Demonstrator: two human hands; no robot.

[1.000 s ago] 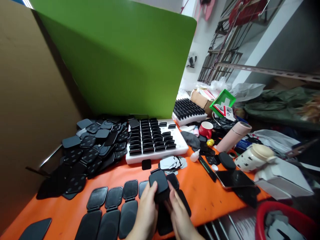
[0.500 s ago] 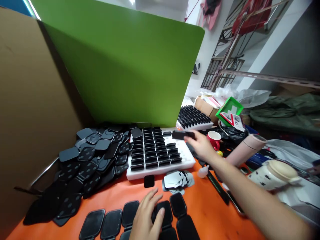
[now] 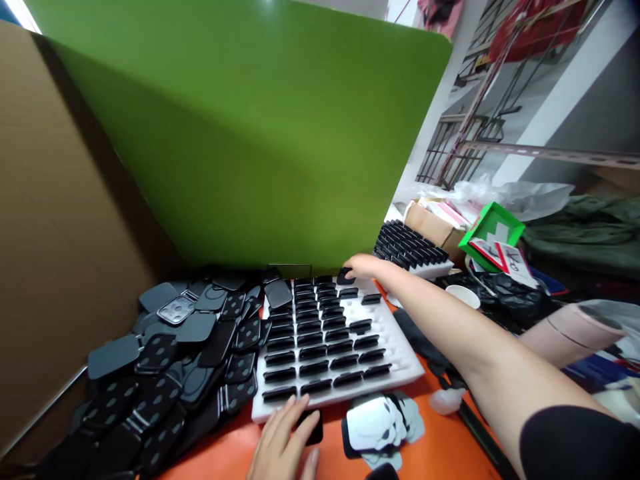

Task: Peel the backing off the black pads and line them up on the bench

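A white foam tray [image 3: 407, 367] holds rows of upright black pieces [image 3: 313, 352]. At its far edge my right hand [image 3: 361, 265] pinches a small black piece [image 3: 345, 276], partly hidden by the fingers. My left hand [image 3: 285, 443] rests palm down at the tray's near edge, fingers spread, over a small black square [image 3: 315, 428] on the orange surface. To its right lies a pile of pale rounded plates [image 3: 375, 423]. A large heap of black and grey rounded cases [image 3: 165, 350] lies left of the tray.
A green panel [image 3: 250, 140] stands behind the tray, with brown cardboard [image 3: 65, 220] at the left. A second filled tray [image 3: 435, 269], a green box [image 3: 517, 227], a white cup [image 3: 464, 295], a pink bottle [image 3: 570, 333] and a small squeeze bottle [image 3: 447, 401] are at the right.
The view has shifted closer to the tray. My right hand has moved from the tray's right side to its far edge. My left hand has moved from the open cases up to the tray's near edge.
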